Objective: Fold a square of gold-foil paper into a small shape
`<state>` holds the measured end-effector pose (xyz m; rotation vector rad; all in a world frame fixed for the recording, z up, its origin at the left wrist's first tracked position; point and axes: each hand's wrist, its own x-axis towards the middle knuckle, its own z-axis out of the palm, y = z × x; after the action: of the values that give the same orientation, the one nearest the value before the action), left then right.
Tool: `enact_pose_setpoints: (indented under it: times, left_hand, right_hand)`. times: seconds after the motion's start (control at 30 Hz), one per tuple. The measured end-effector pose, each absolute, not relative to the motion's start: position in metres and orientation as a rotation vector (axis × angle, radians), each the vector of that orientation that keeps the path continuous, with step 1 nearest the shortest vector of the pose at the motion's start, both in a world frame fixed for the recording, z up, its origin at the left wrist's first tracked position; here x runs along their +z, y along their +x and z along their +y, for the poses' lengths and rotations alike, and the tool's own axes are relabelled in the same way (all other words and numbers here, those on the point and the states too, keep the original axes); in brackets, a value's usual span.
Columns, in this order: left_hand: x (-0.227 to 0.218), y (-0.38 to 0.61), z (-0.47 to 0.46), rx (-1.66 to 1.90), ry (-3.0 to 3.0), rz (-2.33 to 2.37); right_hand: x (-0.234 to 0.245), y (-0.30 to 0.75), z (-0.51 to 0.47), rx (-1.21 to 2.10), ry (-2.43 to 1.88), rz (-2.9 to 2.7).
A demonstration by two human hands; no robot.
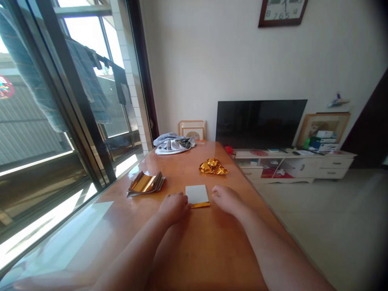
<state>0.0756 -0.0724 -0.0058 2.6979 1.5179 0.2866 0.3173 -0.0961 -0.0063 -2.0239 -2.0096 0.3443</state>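
A sheet of gold foil paper (pixel 197 194) lies on the wooden table with its pale side up. Along its near edge a narrow strip is folded over, showing gold. My left hand (pixel 175 208) rests at the sheet's left side, its fingers curled and closed at the folded corner. Just to the right of the sheet, apart from it, my right hand (pixel 226 199) hovers low over the table with its fingers curled together; nothing shows in it. A stack of gold foil sheets (pixel 146 184), curling at the edges, sits to the left. Farther back lies a heap of shaped gold foil pieces (pixel 213 166).
Bundled grey and white cloth (pixel 174 144) lies at the far end of the table (pixel 209 250). Windows with hanging laundry run along the left. Beyond the table's right edge stand a television (pixel 260 124) and a white low cabinet (pixel 330 165).
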Motion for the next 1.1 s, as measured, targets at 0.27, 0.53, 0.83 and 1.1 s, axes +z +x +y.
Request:
enact_pose_setpoints:
  times: [0.27, 0.53, 0.83, 1.1]
  left_hand:
    - [-0.022, 0.078, -0.055, 0.490, 2.553, 1.552]
    - [-0.040, 0.070, -0.043, 0.792, 2.300, 1.469]
    - [-0.026, 0.083, -0.058, 1.064, 1.501, 1.260]
    - [-0.028, 0.094, -0.062, 1.069, 1.313, 0.900]
  right_hand:
    - [-0.023, 0.305, -0.094, 0.505, -1.881, -2.040]
    - [-0.036, 0.307, -0.088, 0.610, -1.767, -1.965]
    - [-0.037, 0.294, -0.086, 0.807, -1.489, -1.608]
    - [-0.032, 0.279, -0.095, 1.063, -1.341, -1.554]
